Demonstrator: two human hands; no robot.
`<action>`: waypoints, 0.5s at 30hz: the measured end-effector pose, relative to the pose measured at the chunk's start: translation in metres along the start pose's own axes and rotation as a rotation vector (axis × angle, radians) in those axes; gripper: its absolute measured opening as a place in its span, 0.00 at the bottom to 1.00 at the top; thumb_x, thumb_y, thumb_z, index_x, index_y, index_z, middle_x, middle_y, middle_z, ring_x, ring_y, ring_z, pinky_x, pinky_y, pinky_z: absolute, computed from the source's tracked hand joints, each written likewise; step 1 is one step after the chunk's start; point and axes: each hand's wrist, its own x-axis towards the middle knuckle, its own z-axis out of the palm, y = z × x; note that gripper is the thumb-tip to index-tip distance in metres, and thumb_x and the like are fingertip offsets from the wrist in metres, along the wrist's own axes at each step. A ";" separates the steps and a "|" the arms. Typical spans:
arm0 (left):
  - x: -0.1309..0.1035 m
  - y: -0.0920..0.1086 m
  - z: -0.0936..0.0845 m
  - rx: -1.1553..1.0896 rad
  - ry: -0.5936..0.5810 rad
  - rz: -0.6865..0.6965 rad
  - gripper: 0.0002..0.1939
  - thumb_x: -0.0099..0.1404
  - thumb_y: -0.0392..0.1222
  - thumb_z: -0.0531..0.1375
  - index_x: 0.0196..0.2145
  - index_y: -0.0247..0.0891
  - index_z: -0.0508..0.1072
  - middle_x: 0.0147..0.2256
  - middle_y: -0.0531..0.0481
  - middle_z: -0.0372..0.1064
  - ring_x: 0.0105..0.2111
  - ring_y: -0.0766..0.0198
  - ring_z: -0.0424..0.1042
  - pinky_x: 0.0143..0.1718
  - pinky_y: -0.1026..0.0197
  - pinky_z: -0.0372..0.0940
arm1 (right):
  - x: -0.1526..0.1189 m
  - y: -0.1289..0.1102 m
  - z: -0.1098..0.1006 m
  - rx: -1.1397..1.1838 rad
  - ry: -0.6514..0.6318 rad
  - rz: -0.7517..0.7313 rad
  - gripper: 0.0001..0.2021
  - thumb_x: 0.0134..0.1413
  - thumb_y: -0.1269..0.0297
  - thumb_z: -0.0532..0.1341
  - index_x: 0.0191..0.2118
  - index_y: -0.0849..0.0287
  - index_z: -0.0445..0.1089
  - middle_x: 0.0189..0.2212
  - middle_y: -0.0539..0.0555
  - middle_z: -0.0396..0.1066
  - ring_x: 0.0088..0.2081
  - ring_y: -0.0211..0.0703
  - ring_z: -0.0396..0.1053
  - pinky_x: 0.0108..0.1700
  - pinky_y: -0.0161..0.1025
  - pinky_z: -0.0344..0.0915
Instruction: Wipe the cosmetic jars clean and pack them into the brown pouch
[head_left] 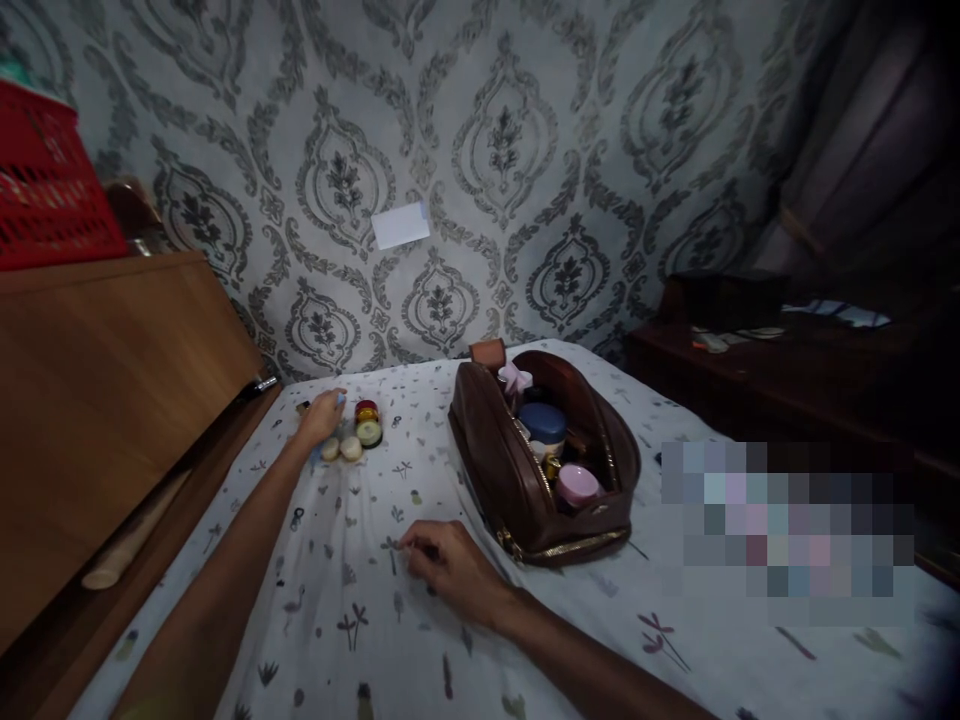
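My left hand (322,415) is at the far left of the bed, its fingers closed round something small. Only a light blue bit of that thing shows. Just right of this hand stand a red-and-amber jar (367,412) and a jar with a pale green top (369,433). Two small cream-coloured round pots (351,448) sit in front of them. Lower in the middle, my right hand (446,560) hovers at or rests on the sheet, fingers loosely bent and apart, holding nothing. Beside it lies a brown toiletry bag (480,450), unzipped, with a blue-lidded jar (543,428) and a pink-lidded jar (577,484) inside.
A patterned white sheet (420,660) covers the bed. Along the left runs a wooden cabinet (112,370) with a red basket (56,180) on top. Behind is a papered wall with a white plate (401,225). At right are dark furniture (697,385) and a blurred-out patch.
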 end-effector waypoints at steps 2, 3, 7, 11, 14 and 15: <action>0.003 0.013 0.008 -0.003 -0.046 0.028 0.21 0.73 0.43 0.48 0.59 0.37 0.68 0.55 0.41 0.72 0.56 0.56 0.70 0.58 0.55 0.62 | 0.000 0.001 0.001 -0.001 -0.002 0.008 0.11 0.52 0.75 0.57 0.34 0.63 0.78 0.21 0.47 0.67 0.23 0.33 0.60 0.26 0.29 0.55; 0.003 0.019 0.013 -0.003 -0.072 0.039 0.22 0.73 0.46 0.49 0.59 0.38 0.68 0.54 0.41 0.72 0.55 0.55 0.70 0.57 0.55 0.62 | 0.001 0.002 0.001 -0.003 -0.005 0.010 0.12 0.52 0.75 0.57 0.35 0.63 0.78 0.21 0.47 0.68 0.23 0.33 0.61 0.26 0.29 0.55; 0.005 0.039 0.027 -0.001 -0.139 0.053 0.24 0.73 0.50 0.51 0.61 0.37 0.67 0.53 0.37 0.70 0.52 0.51 0.71 0.54 0.49 0.64 | 0.001 0.004 0.001 -0.031 -0.004 0.006 0.13 0.51 0.76 0.57 0.36 0.64 0.79 0.22 0.47 0.69 0.24 0.33 0.63 0.27 0.29 0.56; 0.009 0.052 0.028 -0.021 -0.159 0.089 0.23 0.70 0.45 0.52 0.59 0.37 0.69 0.55 0.33 0.68 0.54 0.45 0.69 0.54 0.47 0.64 | 0.000 0.001 0.000 -0.036 -0.011 0.000 0.13 0.53 0.75 0.57 0.37 0.64 0.79 0.23 0.48 0.70 0.24 0.34 0.63 0.28 0.29 0.57; 0.009 0.061 0.023 -0.073 -0.164 0.163 0.22 0.68 0.41 0.53 0.57 0.39 0.71 0.55 0.36 0.69 0.56 0.44 0.68 0.56 0.46 0.62 | 0.000 -0.001 0.000 -0.040 -0.008 -0.004 0.12 0.53 0.75 0.57 0.37 0.64 0.80 0.23 0.48 0.71 0.25 0.34 0.64 0.29 0.30 0.57; 0.009 0.063 0.020 -0.098 -0.163 0.191 0.21 0.68 0.41 0.53 0.56 0.39 0.72 0.55 0.37 0.70 0.56 0.45 0.68 0.57 0.46 0.62 | 0.000 -0.001 0.000 -0.040 -0.007 -0.005 0.12 0.53 0.75 0.58 0.36 0.63 0.80 0.23 0.48 0.71 0.25 0.34 0.63 0.29 0.30 0.57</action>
